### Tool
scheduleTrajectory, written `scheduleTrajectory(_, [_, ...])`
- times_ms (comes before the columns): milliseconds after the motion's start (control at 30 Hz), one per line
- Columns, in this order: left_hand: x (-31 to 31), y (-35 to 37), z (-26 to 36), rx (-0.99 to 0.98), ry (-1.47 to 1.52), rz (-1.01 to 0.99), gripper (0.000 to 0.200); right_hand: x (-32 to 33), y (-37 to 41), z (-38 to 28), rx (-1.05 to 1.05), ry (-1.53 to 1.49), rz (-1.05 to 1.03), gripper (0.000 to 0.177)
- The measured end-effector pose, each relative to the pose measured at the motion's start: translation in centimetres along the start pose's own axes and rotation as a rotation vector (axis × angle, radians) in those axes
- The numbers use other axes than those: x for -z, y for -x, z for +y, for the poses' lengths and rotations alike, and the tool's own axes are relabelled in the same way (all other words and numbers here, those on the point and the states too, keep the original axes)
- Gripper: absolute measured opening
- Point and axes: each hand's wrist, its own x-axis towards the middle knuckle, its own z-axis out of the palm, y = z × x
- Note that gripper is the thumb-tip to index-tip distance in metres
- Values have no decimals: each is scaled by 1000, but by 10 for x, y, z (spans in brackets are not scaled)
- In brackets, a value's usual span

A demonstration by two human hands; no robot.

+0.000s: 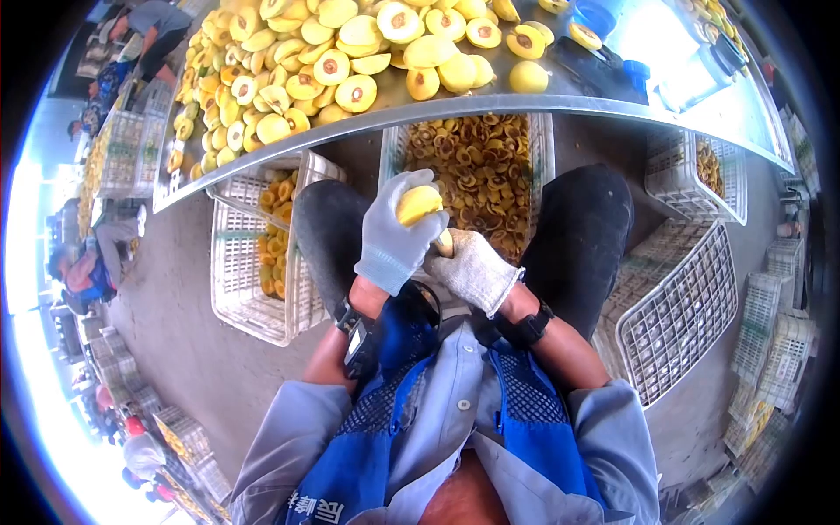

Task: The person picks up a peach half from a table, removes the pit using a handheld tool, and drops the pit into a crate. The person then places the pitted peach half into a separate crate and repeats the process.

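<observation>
My left hand [395, 229], in a light grey glove, is closed around a yellow peach half [419, 205]. Just below and to the right, my right hand [477, 267], in a white knit glove, grips a small tool with a tan handle [445, 243]; its working end is hidden. The two hands touch or nearly touch above my lap. Beneath them, between my knees, a crate [542, 157] holds brown pitted scraps and peelings. Ahead, many halved peaches [356, 93], several with stones showing, are heaped on the metal table [604, 107].
A white crate [254, 306] with peach halves stands by my left knee. At right are a tilted crate [678, 311] and another crate [700, 197] with scraps. A clear jug [700, 74] and a blue container [595, 16] sit on the table. Other people work at far left.
</observation>
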Motion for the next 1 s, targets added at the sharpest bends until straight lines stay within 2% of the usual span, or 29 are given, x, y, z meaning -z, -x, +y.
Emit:
scheduleTrajectory(167, [1, 0, 0, -16, 14, -20, 48, 0, -2, 0, 53, 89, 23, 21])
scheduleTrajectory(367, [-5, 4, 1, -77, 2, 49, 47, -2, -6, 18, 119, -103, -5, 25])
scheduleTrajectory(467, [-4, 5, 0, -94, 26, 38, 46, -3, -9, 26, 136, -122, -9, 26])
scheduleTrajectory(567, [-3, 6, 5, -118, -43, 45, 46, -2, -4, 10, 54, 8, 27, 28])
scheduleTrajectory(667, [-1, 6, 2, -116, -62, 30, 46, -4, -7, 22, 102, -108, -23, 29])
scheduleTrajectory(767, [1, 7, 6, -125, -83, 31, 45, -3, -4, 16, 105, -122, -61, 15])
scheduleTrajectory(1000, [-2, 9, 3, -158, -83, 49, 42, -2, -1, 10, 86, -97, -34, 15])
